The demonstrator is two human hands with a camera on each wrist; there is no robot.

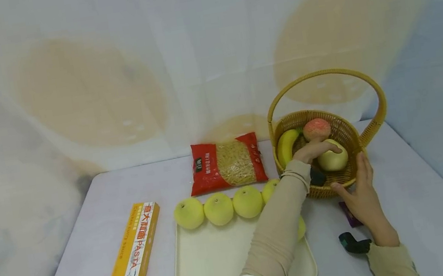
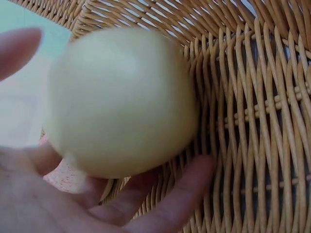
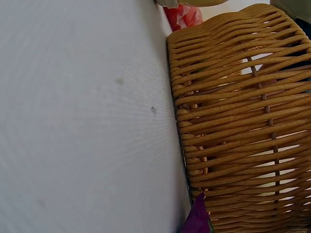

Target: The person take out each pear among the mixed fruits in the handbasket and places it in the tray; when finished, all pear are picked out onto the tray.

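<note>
My left hand [image 1: 313, 150] reaches down into a wicker basket [image 1: 324, 192] at the right. It grips a pale yellow apple [image 2: 121, 102] there, the thumb on one side and the fingers curled beneath, close against the woven wall. Beside it in the basket lie a banana [image 1: 287, 147] and a reddish-pink round fruit [image 1: 316, 129]. My right hand [image 1: 363, 198] rests against the basket's near right side, fingers stretched up along the outer wall and thumb at the near rim. Its fingers are outside the right wrist view, which shows the basket's outer weave.
A cream tray [image 1: 206, 264] holds several yellow apples [image 1: 219, 209], partly behind my left sleeve. A red pasta bag [image 1: 227, 163] lies behind it, a long pasta box [image 1: 131, 266] to the left. A purple packet [image 1: 350, 214] lies by my right hand. The basket's tall handle [image 1: 323, 72] arches overhead.
</note>
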